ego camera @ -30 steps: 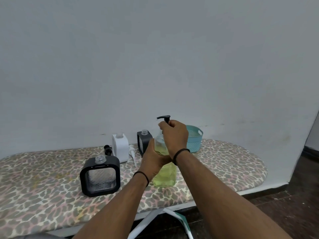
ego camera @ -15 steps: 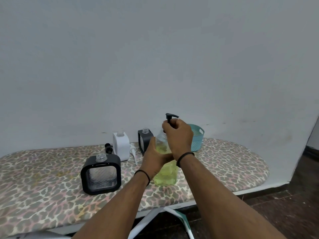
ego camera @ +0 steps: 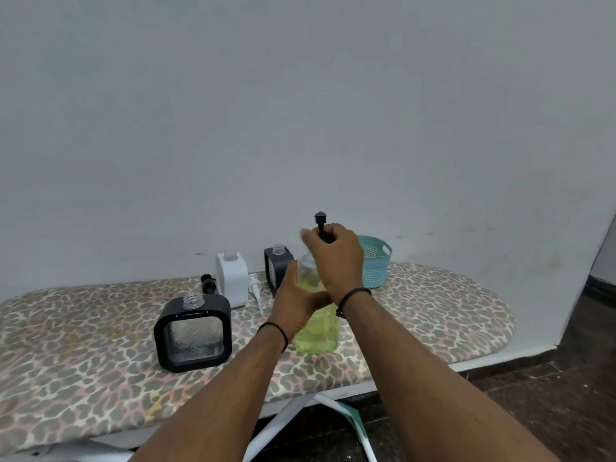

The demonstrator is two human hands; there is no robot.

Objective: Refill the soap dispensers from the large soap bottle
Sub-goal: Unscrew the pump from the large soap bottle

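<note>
My left hand (ego camera: 297, 306) wrapped round the large soap bottle (ego camera: 317, 331) of yellow-green liquid, upright on the leopard-print ironing board (ego camera: 433, 315), my right hand (ego camera: 336, 258) pinching its black pump (ego camera: 321, 225) at the neck, three uncapped dispensers left of it, black dispenser (ego camera: 193, 331) nearest, teal basket (ego camera: 375, 261) behind.

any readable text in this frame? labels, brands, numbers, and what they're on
None readable.
Large soap bottle: no label shows; the left hand and right hand cover much of it.
Front black dispenser, white dispenser, rear black dispenser: no print visible.
Teal basket: plain.
</note>
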